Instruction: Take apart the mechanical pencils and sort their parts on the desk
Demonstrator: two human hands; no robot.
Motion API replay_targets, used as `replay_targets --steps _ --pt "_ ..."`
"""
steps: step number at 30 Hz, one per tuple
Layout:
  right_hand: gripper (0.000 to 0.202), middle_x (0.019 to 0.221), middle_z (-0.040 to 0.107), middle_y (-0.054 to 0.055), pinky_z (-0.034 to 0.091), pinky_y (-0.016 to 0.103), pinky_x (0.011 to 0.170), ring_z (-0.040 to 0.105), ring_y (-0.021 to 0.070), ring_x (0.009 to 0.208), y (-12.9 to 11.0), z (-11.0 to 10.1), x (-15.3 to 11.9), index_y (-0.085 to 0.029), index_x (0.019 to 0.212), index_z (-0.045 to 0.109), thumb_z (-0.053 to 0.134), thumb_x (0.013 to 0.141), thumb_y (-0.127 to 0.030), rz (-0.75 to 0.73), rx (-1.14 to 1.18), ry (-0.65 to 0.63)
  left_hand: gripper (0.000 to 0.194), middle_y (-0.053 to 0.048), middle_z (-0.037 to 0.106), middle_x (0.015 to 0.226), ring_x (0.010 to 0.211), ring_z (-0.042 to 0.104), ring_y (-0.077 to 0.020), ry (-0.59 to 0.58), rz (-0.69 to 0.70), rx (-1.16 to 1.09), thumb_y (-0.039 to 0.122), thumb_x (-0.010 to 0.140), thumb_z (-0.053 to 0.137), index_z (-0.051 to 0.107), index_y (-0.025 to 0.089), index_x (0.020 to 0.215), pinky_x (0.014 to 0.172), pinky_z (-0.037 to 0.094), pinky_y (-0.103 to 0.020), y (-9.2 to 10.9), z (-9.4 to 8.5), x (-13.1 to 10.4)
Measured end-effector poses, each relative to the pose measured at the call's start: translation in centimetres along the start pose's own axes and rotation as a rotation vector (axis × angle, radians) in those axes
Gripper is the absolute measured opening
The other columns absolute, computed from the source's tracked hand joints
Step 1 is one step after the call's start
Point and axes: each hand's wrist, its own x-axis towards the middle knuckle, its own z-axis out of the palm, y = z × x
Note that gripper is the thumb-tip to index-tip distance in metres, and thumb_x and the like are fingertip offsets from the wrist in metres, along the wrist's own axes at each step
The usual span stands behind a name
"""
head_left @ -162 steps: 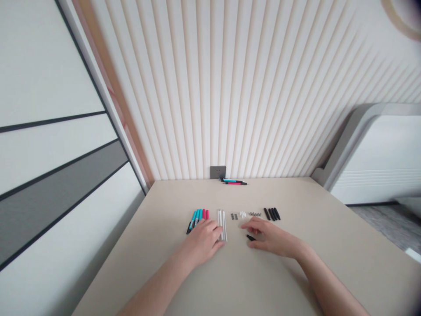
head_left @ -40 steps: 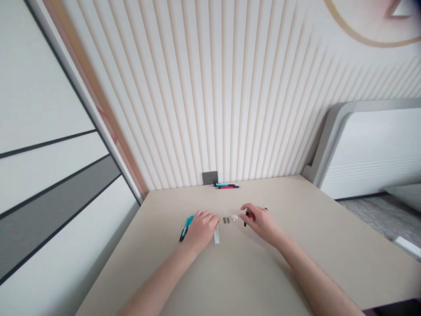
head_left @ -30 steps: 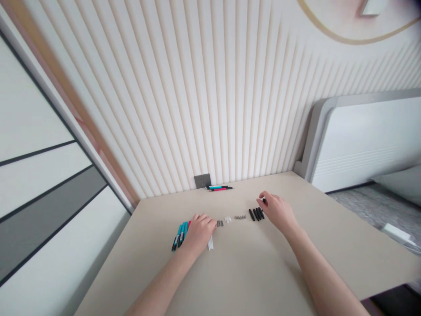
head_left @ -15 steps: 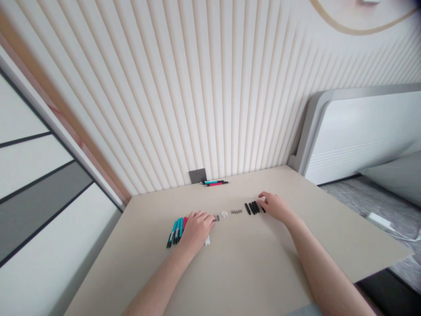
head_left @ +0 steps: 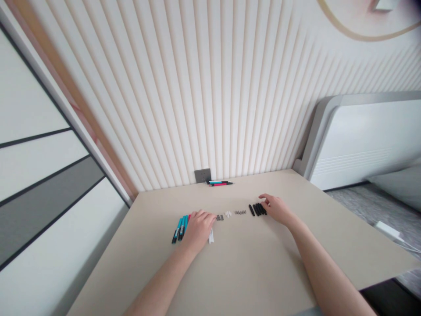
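My left hand (head_left: 199,227) rests palm down on the table, fingers loosely stretched and close together; what lies under them is hidden. Teal and black pen barrels (head_left: 180,228) lie side by side at its left, with a bit of a pink one (head_left: 189,217) showing. White thin sticks (head_left: 211,236) poke out by its right side. Past its fingertips come small grey metal pieces (head_left: 220,217), small white pieces (head_left: 228,214) and small springs (head_left: 240,212). My right hand (head_left: 275,208), thumb and fingers apart, touches the right end of a row of black tubes (head_left: 255,210).
Several assembled-looking pens (head_left: 220,183), teal, pink and black, lie at the table's back edge by a dark wall socket (head_left: 203,175). The beige table (head_left: 246,272) meets a ribbed wall. A bed headboard (head_left: 362,136) and a white adapter (head_left: 388,229) are on the right.
The rightmost black tube, apart from the others before, now lies close against the row beside my right hand. My left hand stays in place. The whole view has shifted slightly.
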Motion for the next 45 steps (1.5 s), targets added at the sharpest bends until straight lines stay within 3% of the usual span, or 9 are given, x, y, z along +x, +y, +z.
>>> replay_targets --steps 7,13,21,26,30,34,36,40,45 --pt "0.031 0.093 0.071 0.006 0.042 0.027 0.076 0.065 0.0183 0.085 -0.7 0.1 -0.2 -0.02 0.115 0.062 0.045 0.09 -0.022 0.002 -0.039 0.076 0.018 -0.002 0.07 0.092 0.092 0.058 -0.0202 -0.015 0.04 -0.014 0.019 0.096 0.048 0.065 0.022 0.098 0.08 0.038 -0.035 0.4 0.1 0.0" --pt "0.035 0.112 0.065 0.009 0.04 0.029 0.092 0.058 0.0199 0.107 -4.0 1.0 0.1 -0.018 0.113 0.064 0.035 0.095 -0.022 -0.089 -0.1 0.152 0.019 -0.005 0.068 0.093 0.094 0.057 -0.0214 0.01 0.064 0.017 0.018 0.096 0.045 0.064 0.019 0.098 0.081 0.038 -0.036 1.0 -0.2 -0.2" --pt "0.038 0.124 0.06 0.013 0.035 0.033 0.099 0.051 0.0243 0.118 -9.1 0.9 7.7 -0.019 0.129 0.057 0.045 0.093 -0.02 -0.219 -0.251 0.062 0.013 -0.008 0.065 0.094 0.093 0.056 -0.0243 -0.018 0.172 0.179 0.028 0.092 0.053 0.061 0.019 0.091 0.082 0.039 -0.041 0.8 -3.7 -1.3" --pt "0.036 0.122 0.06 0.016 0.037 0.037 0.096 0.052 0.0268 0.118 -11.5 2.4 10.5 -0.018 0.129 0.057 0.046 0.094 -0.017 -0.248 -0.348 -0.005 0.021 -0.008 0.065 0.1 0.096 0.057 -0.0245 0.046 0.002 0.141 0.028 0.095 0.045 0.064 0.019 0.097 0.087 0.041 -0.043 -2.5 -4.8 -3.7" --pt "0.023 0.117 0.061 0.013 0.043 0.04 0.095 0.056 0.0249 0.112 -12.1 3.7 11.1 -0.017 0.115 0.063 0.05 0.096 -0.021 -0.259 -0.429 -0.03 0.035 -0.009 0.059 0.126 0.115 0.053 -0.0253 0.036 -0.041 0.027 0.035 0.092 0.052 0.057 0.022 0.124 0.101 0.039 -0.044 -5.1 -5.0 -5.4" --pt "0.032 0.122 0.058 0.008 0.053 0.043 0.086 0.061 0.0211 0.102 -11.9 4.1 11.4 -0.017 0.121 0.056 0.057 0.094 -0.034 -0.245 -0.481 -0.036 0.057 -0.009 0.047 0.143 0.131 0.042 -0.028 -0.114 0.065 -0.058 0.052 0.087 0.056 0.048 0.026 0.137 0.111 0.032 -0.046 -6.2 -5.2 -6.0" --pt "0.028 0.12 0.059 0.009 0.051 0.042 0.088 0.06 0.0216 0.103 -11.9 4.0 11.6 -0.016 0.118 0.058 0.056 0.094 -0.032 -0.242 -0.484 -0.036 0.06 -0.01 0.042 0.148 0.136 0.038 -0.0281 -0.181 0.107 -0.086 0.055 0.088 0.054 0.046 0.026 0.14 0.114 0.028 -0.047 -6.3 -5.2 -6.0" --pt "0.02 0.109 0.066 0.014 0.041 0.039 0.092 0.058 0.0245 0.109 -12.3 3.6 11.5 -0.014 0.101 0.067 0.047 0.097 -0.02 -0.249 -0.439 -0.009 0.055 -0.008 0.037 0.151 0.139 0.034 -0.0259 -0.219 0.136 -0.129 0.046 0.091 0.053 0.044 0.026 0.141 0.115 0.028 -0.045 -6.1 -4.7 -6.1" --pt "0.026 0.109 0.068 0.011 0.039 0.033 0.09 0.059 0.0227 0.107 -12.9 2.9 9.4 -0.018 0.106 0.066 0.041 0.097 -0.021 -0.271 -0.319 0.087 0.045 -0.008 0.044 0.147 0.137 0.038 -0.0251 -0.212 0.124 -0.143 0.034 0.093 0.054 0.05 0.026 0.137 0.113 0.032 -0.045 -5.6 -4.3 -6.4"
